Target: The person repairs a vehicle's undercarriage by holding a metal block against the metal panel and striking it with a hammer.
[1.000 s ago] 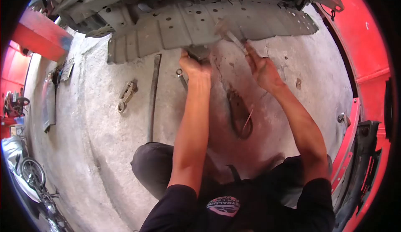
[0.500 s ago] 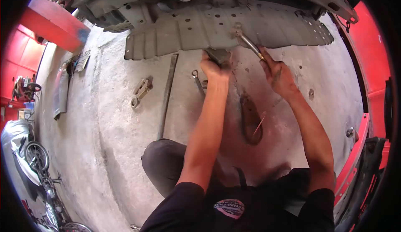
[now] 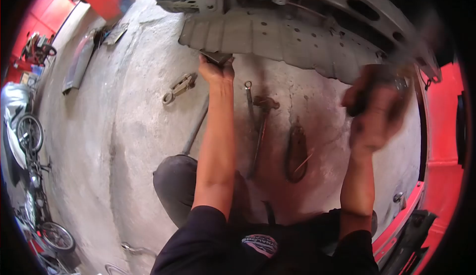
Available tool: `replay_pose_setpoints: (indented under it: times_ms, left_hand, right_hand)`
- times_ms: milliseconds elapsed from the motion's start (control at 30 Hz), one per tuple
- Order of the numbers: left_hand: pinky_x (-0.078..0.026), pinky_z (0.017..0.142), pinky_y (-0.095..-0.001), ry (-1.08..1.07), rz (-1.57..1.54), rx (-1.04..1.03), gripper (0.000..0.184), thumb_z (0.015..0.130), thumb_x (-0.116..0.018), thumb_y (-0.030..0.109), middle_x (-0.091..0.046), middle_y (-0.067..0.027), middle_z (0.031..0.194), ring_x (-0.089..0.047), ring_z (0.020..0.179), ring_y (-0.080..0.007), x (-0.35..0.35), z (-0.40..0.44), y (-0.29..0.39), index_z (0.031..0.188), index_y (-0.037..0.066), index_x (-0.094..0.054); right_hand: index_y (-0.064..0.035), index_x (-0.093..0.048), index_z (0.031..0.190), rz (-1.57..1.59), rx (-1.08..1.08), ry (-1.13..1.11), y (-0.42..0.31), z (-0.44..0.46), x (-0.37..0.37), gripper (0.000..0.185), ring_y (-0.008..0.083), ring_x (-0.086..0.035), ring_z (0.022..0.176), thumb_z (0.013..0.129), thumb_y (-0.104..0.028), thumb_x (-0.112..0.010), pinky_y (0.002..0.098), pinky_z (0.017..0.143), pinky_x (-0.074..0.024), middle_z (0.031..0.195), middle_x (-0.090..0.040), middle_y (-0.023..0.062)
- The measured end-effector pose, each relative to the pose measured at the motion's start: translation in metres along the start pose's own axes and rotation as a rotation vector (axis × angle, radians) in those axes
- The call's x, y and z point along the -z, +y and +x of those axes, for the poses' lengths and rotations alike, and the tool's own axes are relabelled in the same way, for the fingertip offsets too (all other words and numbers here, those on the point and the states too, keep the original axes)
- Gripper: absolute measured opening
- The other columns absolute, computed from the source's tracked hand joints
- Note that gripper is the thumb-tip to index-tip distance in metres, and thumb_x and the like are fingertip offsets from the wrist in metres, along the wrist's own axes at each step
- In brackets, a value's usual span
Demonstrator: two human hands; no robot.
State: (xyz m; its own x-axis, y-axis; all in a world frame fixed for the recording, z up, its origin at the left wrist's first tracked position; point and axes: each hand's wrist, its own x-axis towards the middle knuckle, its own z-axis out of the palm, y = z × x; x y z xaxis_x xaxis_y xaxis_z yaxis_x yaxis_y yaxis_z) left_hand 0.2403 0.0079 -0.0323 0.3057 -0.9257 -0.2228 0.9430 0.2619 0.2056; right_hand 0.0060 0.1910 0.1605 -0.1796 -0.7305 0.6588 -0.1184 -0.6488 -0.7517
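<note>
My left hand (image 3: 216, 71) is closed round a dark metal block (image 3: 219, 57), at the lower edge of a ribbed grey sheet-metal panel (image 3: 270, 42) with holes in it. My right hand (image 3: 374, 109) is raised at the right, smeared by motion, with its fingers wrapped round the handle of a hammer. The hammer (image 3: 419, 42) is a blurred streak pointing up and right, away from the panel. On the concrete below lie a second hammer (image 3: 267, 103), a ring-ended tool (image 3: 248, 85) and a dark loop-shaped piece (image 3: 296, 151).
Left of my arm lie a metal clamp (image 3: 179, 88) and a long bar (image 3: 197, 126). A grey beam with slots (image 3: 364, 10) crosses above the panel. Red metal parts (image 3: 396, 225) edge the right side. Motorcycles (image 3: 37, 176) stand at the far left.
My right hand has swung the hammer up and right, off the panel. The view has shifted and turned; my left hand still has the block at the panel's edge, now further left along it.
</note>
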Motion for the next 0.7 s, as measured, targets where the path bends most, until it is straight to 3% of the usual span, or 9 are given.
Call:
replay_pose_setpoints:
  times_ms: [67, 133, 200, 233, 267, 333, 467, 567, 700]
  left_hand:
    - [-0.043, 0.105, -0.0602, -0.045, -0.002, 0.023, 0.047, 0.106, -0.026, 0.034, -0.051, -0.0124, 0.143, -0.052, 0.126, -0.0363, 0.010, 0.009, 0.006, 0.141, 0.011, -0.048]
    - [-0.043, 0.103, -0.0617, -0.052, 0.001, 0.035, 0.047, 0.107, -0.025, 0.037, -0.053, -0.0105, 0.140, -0.053, 0.121, -0.0351, 0.020, 0.018, 0.009, 0.138, 0.012, -0.050]
    - [-0.044, 0.102, -0.0627, -0.038, 0.001, 0.036, 0.045, 0.107, -0.025, 0.036, -0.054, -0.0101, 0.136, -0.055, 0.115, -0.0339, 0.020, 0.020, 0.008, 0.135, 0.012, -0.051]
    - [-0.043, 0.103, -0.0627, -0.431, -0.056, 0.032, 0.044, 0.107, -0.026, 0.035, -0.054, -0.0104, 0.135, -0.054, 0.117, -0.0347, 0.051, 0.034, 0.009, 0.134, 0.013, -0.052]
    - [-0.042, 0.104, -0.0627, -0.826, -0.110, 0.043, 0.043, 0.106, -0.027, 0.033, -0.054, -0.0107, 0.135, -0.054, 0.118, -0.0355, 0.111, 0.063, 0.014, 0.134, 0.013, -0.052]
    - [-0.040, 0.103, -0.0624, 0.230, 0.100, 0.008, 0.036, 0.103, -0.033, 0.031, -0.056, -0.0105, 0.127, -0.055, 0.113, -0.0357, 0.050, 0.015, 0.019, 0.128, 0.014, -0.055]
    - [-0.040, 0.105, -0.0623, 0.093, 0.092, 0.028, 0.038, 0.104, -0.034, 0.029, -0.055, -0.0129, 0.133, -0.054, 0.120, -0.0370, 0.044, 0.020, 0.027, 0.131, 0.011, -0.054]
    - [-0.041, 0.106, -0.0606, -0.126, -0.011, 0.029, 0.041, 0.104, -0.033, 0.026, -0.051, -0.0148, 0.143, -0.050, 0.129, -0.0385, 0.014, 0.017, 0.031, 0.137, 0.010, -0.051]
    - [-0.042, 0.107, -0.0596, -0.095, -0.004, 0.013, 0.043, 0.103, -0.034, 0.023, -0.049, -0.0165, 0.146, -0.049, 0.131, -0.0396, 0.018, 0.027, 0.025, 0.140, 0.009, -0.050]
  right_hand:
    - [0.0005, -0.050, 0.132, 0.313, 0.315, -0.052, 0.001, 0.022, 0.002, 0.042, 0.0205, -0.059, 0.064, 0.103, -0.031, -0.048, 0.0322, 0.054, -0.0484, 0.090, -0.061, 0.0155]
    - [0.0026, -0.049, 0.129, -0.324, 0.465, -0.116, 0.059, 0.005, 0.017, 0.038, 0.0312, -0.061, 0.069, 0.102, -0.024, -0.045, 0.0419, 0.060, -0.0513, 0.091, -0.062, 0.0192]
    - [-0.0044, -0.047, 0.137, -1.226, -0.019, -0.482, 0.122, -0.034, 0.000, 0.039, 0.0397, -0.064, 0.079, 0.101, -0.019, -0.044, 0.0489, 0.069, -0.0517, 0.094, -0.064, 0.0231]
    - [-0.0122, -0.044, 0.146, -1.133, -0.589, -0.892, 0.121, -0.036, -0.025, 0.047, 0.0425, -0.065, 0.085, 0.100, -0.018, -0.044, 0.0513, 0.074, -0.0515, 0.096, -0.066, 0.0250]
    - [-0.0201, -0.041, 0.152, -0.890, -0.573, -0.688, 0.103, -0.045, -0.040, 0.051, 0.0400, -0.067, 0.083, 0.102, -0.023, -0.048, 0.0516, 0.075, -0.0505, 0.088, -0.065, 0.0250]
    - [-0.0190, -0.042, 0.151, -0.773, -0.257, -0.661, 0.102, -0.028, -0.045, 0.050, 0.0368, -0.068, 0.078, 0.102, -0.025, -0.050, 0.0482, 0.074, -0.0512, 0.085, -0.065, 0.0237]
    - [-0.0162, -0.042, 0.151, -0.598, -0.357, -0.489, 0.069, -0.030, -0.051, 0.050, 0.0324, -0.067, 0.072, 0.103, -0.021, -0.052, 0.0426, 0.073, -0.0523, 0.084, -0.065, 0.0218]
    - [-0.0120, -0.042, 0.151, -0.571, -0.136, -0.278, 0.069, -0.026, -0.038, 0.051, 0.0325, -0.065, 0.068, 0.102, -0.019, -0.053, 0.0409, 0.071, -0.0523, 0.085, -0.065, 0.0204]
    - [-0.0088, -0.042, 0.150, -0.623, -0.071, -0.208, 0.064, -0.020, -0.036, 0.051, 0.0359, -0.065, 0.068, 0.101, -0.019, -0.054, 0.0403, 0.069, -0.0523, 0.084, -0.065, 0.0224]
